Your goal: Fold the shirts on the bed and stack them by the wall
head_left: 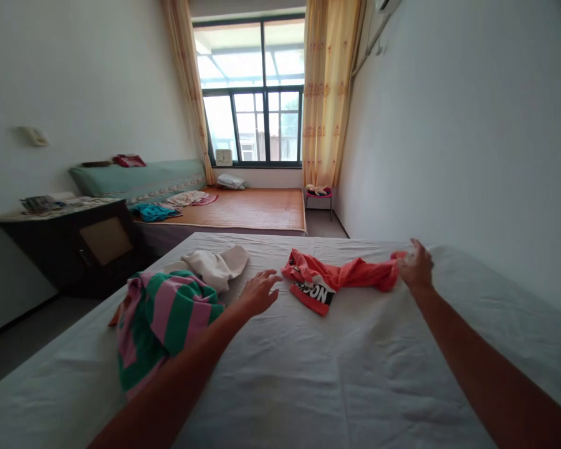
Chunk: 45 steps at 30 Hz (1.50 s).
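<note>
A crumpled coral-red garment [362,274] with a black panel and white lettering lies stretched sideways on the white sheet [280,386]. At its right end my right hand [416,267] pinches the cloth, with one finger raised. Just left of the lettered part, my left hand [260,292] hovers with its fingers extended, apart from the garment and holding nothing. A green-and-pink striped garment [180,312] is heaped to the left, partly hidden behind my left forearm. Beyond that heap rests a crumpled cream cloth [219,265].
Past the sheet's far edge is a bed with a brown mat [262,209] and a blue cloth [156,212] on it. A dark cabinet [105,243] stands at left, and a pink stool [318,192] at the back. A white wall [472,125] runs along the right.
</note>
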Each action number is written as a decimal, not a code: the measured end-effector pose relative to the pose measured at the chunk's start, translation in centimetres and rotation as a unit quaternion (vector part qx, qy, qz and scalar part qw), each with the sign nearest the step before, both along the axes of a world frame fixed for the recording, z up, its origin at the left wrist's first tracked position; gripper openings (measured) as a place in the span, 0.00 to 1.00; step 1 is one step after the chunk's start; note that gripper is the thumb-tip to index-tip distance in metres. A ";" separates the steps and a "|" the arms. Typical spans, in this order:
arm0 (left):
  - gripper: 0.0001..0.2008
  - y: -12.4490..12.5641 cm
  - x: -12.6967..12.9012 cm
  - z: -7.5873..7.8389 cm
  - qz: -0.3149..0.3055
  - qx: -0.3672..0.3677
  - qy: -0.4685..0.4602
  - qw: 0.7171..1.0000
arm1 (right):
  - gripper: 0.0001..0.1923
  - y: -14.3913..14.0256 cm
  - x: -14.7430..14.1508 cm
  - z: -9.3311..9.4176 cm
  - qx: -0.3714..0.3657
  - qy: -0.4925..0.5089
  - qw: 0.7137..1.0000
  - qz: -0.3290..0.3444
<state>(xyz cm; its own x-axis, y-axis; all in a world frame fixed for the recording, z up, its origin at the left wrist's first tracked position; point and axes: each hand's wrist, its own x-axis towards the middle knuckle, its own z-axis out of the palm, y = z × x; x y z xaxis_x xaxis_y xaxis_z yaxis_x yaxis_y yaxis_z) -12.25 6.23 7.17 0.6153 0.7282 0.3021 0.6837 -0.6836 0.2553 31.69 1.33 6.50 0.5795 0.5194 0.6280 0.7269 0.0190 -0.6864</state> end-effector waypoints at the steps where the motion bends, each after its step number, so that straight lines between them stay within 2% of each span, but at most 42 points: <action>1: 0.20 0.4 1.1 -0.3 -0.009 -0.016 0.001 1.000 | 0.26 -0.1 -0.2 -0.6 -0.025 -0.065 0.997 0.022; 4: 0.28 0.6 4.4 -1.4 -0.075 -0.040 0.001 0.996 | 0.27 0.3 -1.2 -2.5 -0.106 -0.192 0.970 0.101; 6: 0.31 0.3 6.6 -2.2 -0.107 -0.039 0.016 0.993 | 0.29 0.6 -1.6 -3.9 -0.155 -0.221 0.958 0.098; 7: 0.29 0.0 7.5 -2.6 -0.108 -0.036 0.025 0.993 | 0.30 0.6 -1.6 -4.6 -0.177 -0.227 0.954 0.079; 11: 0.10 -0.3 9.1 -4.0 -0.058 -0.013 0.010 0.998 | 0.28 0.1 -0.2 -7.3 -0.246 -0.208 0.947 0.012; 13: 0.08 0.3 8.6 -4.2 -0.028 -0.016 -0.064 0.997 | 0.23 -0.2 0.8 -8.1 -0.261 -0.192 0.946 0.018; 15: 0.07 1.3 7.5 -4.0 0.018 -0.055 -0.173 0.983 | 0.16 -0.4 1.7 -8.2 -0.256 -0.178 0.950 0.026; 17: 0.08 2.5 6.1 -3.2 0.062 -0.126 -0.302 0.943 | 0.12 -0.2 2.2 -7.9 -0.225 -0.155 0.962 0.017; 18: 0.10 3.1 5.4 -2.5 0.074 -0.165 -0.374 0.909 | 0.11 -0.1 2.3 -7.6 -0.202 -0.137 0.970 0.010; 21: 0.15 4.5 3.6 0.2 0.058 -0.254 -0.578 0.774 | 0.13 0.2 2.1 -7.1 -0.127 -0.082 0.989 0.001; 24: 0.12 5.1 2.1 2.9 0.035 -0.282 -0.709 0.645 | 0.18 0.4 1.5 -7.4 -0.106 -0.074 0.991 0.020; 26: 0.11 5.4 1.4 3.7 0.016 -0.292 -0.746 0.598 | 0.23 0.4 1.0 -8.0 -0.139 -0.079 0.985 0.060; 27: 0.14 5.6 1.1 3.5 0.004 -0.297 -0.750 0.591 | 0.26 0.4 0.7 -8.3 -0.162 -0.080 0.980 0.083; 29: 0.20 6.0 0.7 2.3 0.000 -0.309 -0.738 0.600 | 0.31 0.3 -0.1 -8.7 -0.200 -0.092 0.968 0.123; 31: 0.26 6.4 0.7 0.2 0.021 -0.329 -0.720 0.611 | 0.33 0.2 -1.0 -8.8 -0.221 -0.121 0.955 0.156; 33: 0.31 6.7 1.0 -1.8 0.025 -0.355 -0.705 0.614 | 0.31 0.2 -1.8 -8.5 -0.225 -0.142 0.945 0.192; 35: 0.33 6.8 1.4 -3.2 -0.013 -0.374 -0.685 0.625 | 0.24 0.2 -2.2 -8.1 -0.222 -0.138 0.938 0.227; 36: 0.33 6.8 1.7 -3.6 -0.038 -0.373 -0.671 0.639 | 0.22 0.2 -2.3 -8.0 -0.218 -0.129 0.937 0.239; 38: 0.32 6.9 2.2 -4.4 -0.071 -0.352 -0.624 0.694 | 0.17 0.3 -2.3 -8.1 -0.210 -0.104 0.940 0.249; 40: 0.36 7.1 2.7 -5.2 -0.064 -0.312 -0.556 0.767 | 0.13 0.4 -2.0 -8.4 -0.202 -0.070 0.947 0.238; 43: 0.42 7.6 2.9 -6.5 0.015 -0.216 -0.423 0.880 | 0.08 0.6 -1.5 -9.0 -0.185 -0.011 0.959 0.216; 45: 0.39 7.9 2.7 -7.2 0.084 -0.124 -0.323 0.934 | 0.06 0.6 -1.2 -9.2 -0.161 0.019 0.965 0.204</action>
